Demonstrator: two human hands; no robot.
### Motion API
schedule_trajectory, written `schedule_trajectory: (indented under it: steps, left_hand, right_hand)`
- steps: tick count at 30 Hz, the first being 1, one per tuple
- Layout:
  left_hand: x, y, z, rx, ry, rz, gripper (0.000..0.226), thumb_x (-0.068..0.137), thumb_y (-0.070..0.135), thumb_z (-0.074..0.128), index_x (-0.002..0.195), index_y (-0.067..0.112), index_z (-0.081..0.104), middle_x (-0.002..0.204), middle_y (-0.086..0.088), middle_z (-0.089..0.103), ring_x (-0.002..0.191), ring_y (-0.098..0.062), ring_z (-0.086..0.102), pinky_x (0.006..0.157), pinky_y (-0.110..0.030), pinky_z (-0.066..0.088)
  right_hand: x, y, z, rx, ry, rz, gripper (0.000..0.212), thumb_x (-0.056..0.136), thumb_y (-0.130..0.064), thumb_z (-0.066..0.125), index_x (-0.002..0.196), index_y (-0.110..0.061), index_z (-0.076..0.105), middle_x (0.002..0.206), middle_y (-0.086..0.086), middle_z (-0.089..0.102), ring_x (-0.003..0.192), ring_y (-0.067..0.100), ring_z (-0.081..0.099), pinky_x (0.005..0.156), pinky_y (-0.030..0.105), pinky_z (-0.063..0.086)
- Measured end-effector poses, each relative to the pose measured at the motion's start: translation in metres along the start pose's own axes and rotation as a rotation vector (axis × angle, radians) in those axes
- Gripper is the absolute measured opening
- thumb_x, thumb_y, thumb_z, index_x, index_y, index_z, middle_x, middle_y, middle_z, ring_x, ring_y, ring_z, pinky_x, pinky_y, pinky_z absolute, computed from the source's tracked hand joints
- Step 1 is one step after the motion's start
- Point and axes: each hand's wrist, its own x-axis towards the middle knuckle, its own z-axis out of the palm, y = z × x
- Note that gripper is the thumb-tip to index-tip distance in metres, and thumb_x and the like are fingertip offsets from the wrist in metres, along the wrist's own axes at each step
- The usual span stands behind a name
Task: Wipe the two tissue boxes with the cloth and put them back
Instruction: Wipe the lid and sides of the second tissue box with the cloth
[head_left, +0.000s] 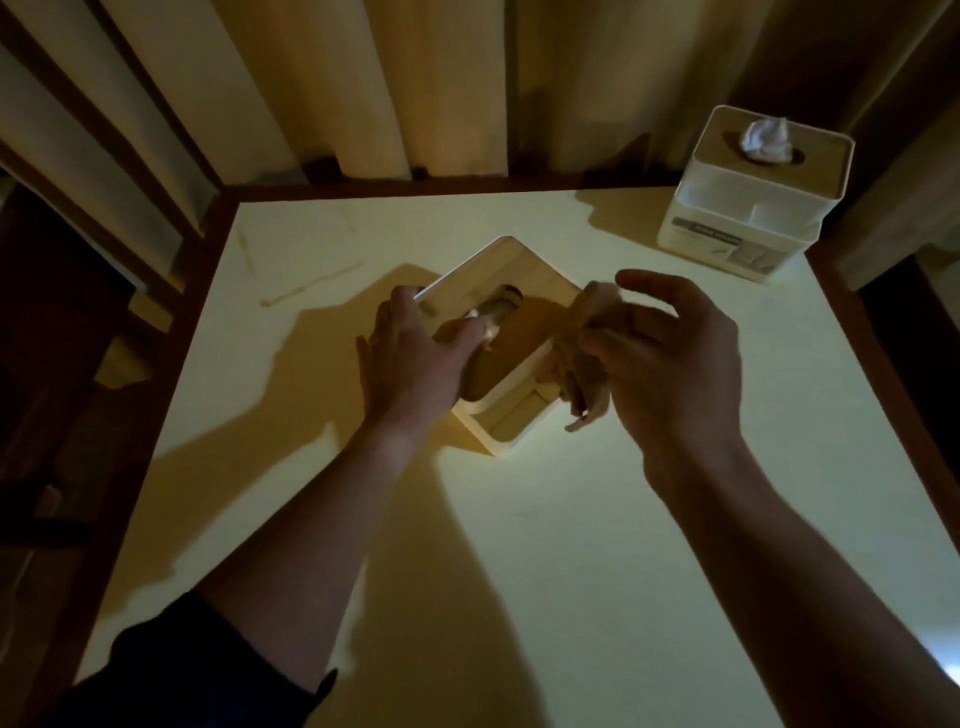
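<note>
The near tissue box (511, 332) sits in the middle of the pale surface (519, 545), turned so one corner points away from the person. Its top looks like light wood with a long slot in it, and it has a small open tray part at its near corner. The light is dim and yellow, so the colours are hard to tell.

The left hand (410, 358) lies on the left side of this box. Its fingers are spread out and rest on the top near the slot, holding the box down. They are not curled shut.

The right hand (670, 358) is at the right side of the box. Its thumb and fingers pinch a bunched-up cloth (576, 353). The cloth hangs down over the right edge of the box and touches it.

The second tissue box (753, 192) stands well apart, at the far right corner of the surface. It is white, with a crumpled tissue (766, 137) poking out of its top.

A dark wooden rim runs round the surface. Long curtains (415, 78) hang behind it. A dark sleeve (208, 670) is pushed up on the left arm.
</note>
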Motion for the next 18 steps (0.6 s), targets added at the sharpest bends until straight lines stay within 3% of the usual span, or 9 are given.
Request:
schedule_trajectory:
  steps: [3, 6, 9, 12, 16, 18]
  left_hand:
    - [0.000, 0.001, 0.000, 0.020, -0.010, 0.005, 0.055, 0.087, 0.059, 0.061, 0.126, 0.022, 0.054, 0.126, -0.002, 0.060, 0.120, -0.029, 0.055, 0.109, -0.053, 0.039]
    - [-0.001, 0.002, 0.000, 0.020, -0.014, -0.010, 0.058, 0.085, 0.061, 0.059, 0.126, 0.022, 0.053, 0.128, -0.003, 0.060, 0.120, -0.031, 0.054, 0.109, -0.053, 0.039]
    - [0.000, 0.003, -0.001, 0.020, -0.025, -0.004, 0.062, 0.081, 0.063, 0.056, 0.126, 0.021, 0.054, 0.129, -0.004, 0.061, 0.121, -0.032, 0.055, 0.108, -0.052, 0.040]
    - [0.001, 0.001, -0.001, 0.021, -0.032, 0.005, 0.058, 0.087, 0.059, 0.061, 0.129, 0.020, 0.052, 0.130, -0.005, 0.060, 0.120, -0.032, 0.055, 0.107, -0.051, 0.041]
    - [0.000, 0.002, -0.002, 0.008, -0.043, 0.014, 0.063, 0.082, 0.061, 0.057, 0.129, 0.019, 0.052, 0.130, -0.005, 0.060, 0.120, -0.032, 0.055, 0.108, -0.053, 0.041]
    - [0.000, 0.003, -0.003, 0.015, -0.048, 0.016, 0.065, 0.078, 0.064, 0.054, 0.126, 0.020, 0.053, 0.129, -0.004, 0.061, 0.121, -0.032, 0.056, 0.110, -0.055, 0.039]
  right_hand:
    - [-0.023, 0.027, -0.001, -0.165, -0.003, -0.371, 0.031, 0.094, -0.001, 0.078, 0.116, -0.022, 0.075, 0.107, -0.006, 0.080, 0.087, 0.009, 0.078, 0.076, 0.033, 0.067]
    - [-0.029, 0.062, 0.006, -0.537, -0.232, -0.774, 0.032, 0.091, 0.008, 0.072, 0.118, -0.009, 0.077, 0.120, 0.010, 0.077, 0.103, 0.027, 0.077, 0.087, 0.036, 0.064]
    - [-0.025, 0.068, 0.007, -0.815, -0.429, -1.034, 0.026, 0.094, -0.004, 0.065, 0.117, -0.003, 0.077, 0.113, 0.015, 0.076, 0.110, 0.035, 0.070, 0.114, 0.039, 0.044]
    - [-0.011, 0.052, 0.010, -1.023, -0.666, -0.997, 0.034, 0.088, -0.028, 0.062, 0.113, -0.009, 0.076, 0.105, 0.007, 0.075, 0.103, 0.028, 0.068, 0.118, 0.042, 0.040]
    - [-0.006, 0.021, 0.023, -1.249, -0.917, -0.846, 0.031, 0.083, -0.035, 0.058, 0.103, -0.015, 0.070, 0.100, 0.002, 0.074, 0.088, 0.023, 0.068, 0.091, 0.035, 0.054]
    - [-0.002, 0.010, 0.032, -1.276, -1.016, -0.713, 0.029, 0.085, -0.033, 0.063, 0.104, -0.012, 0.068, 0.105, 0.005, 0.071, 0.091, 0.026, 0.067, 0.084, 0.033, 0.056]
